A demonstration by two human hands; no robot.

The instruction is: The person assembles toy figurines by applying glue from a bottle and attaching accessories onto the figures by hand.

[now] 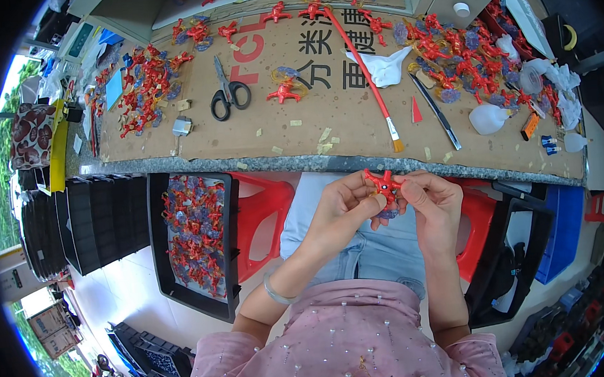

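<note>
Above my lap, just off the table's front edge, a small red plastic figure (386, 183) with a purple-blue part at its lower end is held between both hands. The fingers and thumb of my left hand (349, 207) are closed on its left side and lower body. My right hand (430, 195) pinches the arm-like part on its right side. Part of the figure is hidden behind the fingers. A similar red figure with a yellow clear piece (285, 91) lies alone on the cardboard-covered table (256, 132).
Piles of red figures (144, 91) lie at the left and right. Scissors (229, 95), a red-handled brush (372, 85), a dark pen-like tool (437, 112) and a white bottle (488, 119) lie between them. A black tray of figures (232, 242) stands at my left, beside a red stool (262, 216).
</note>
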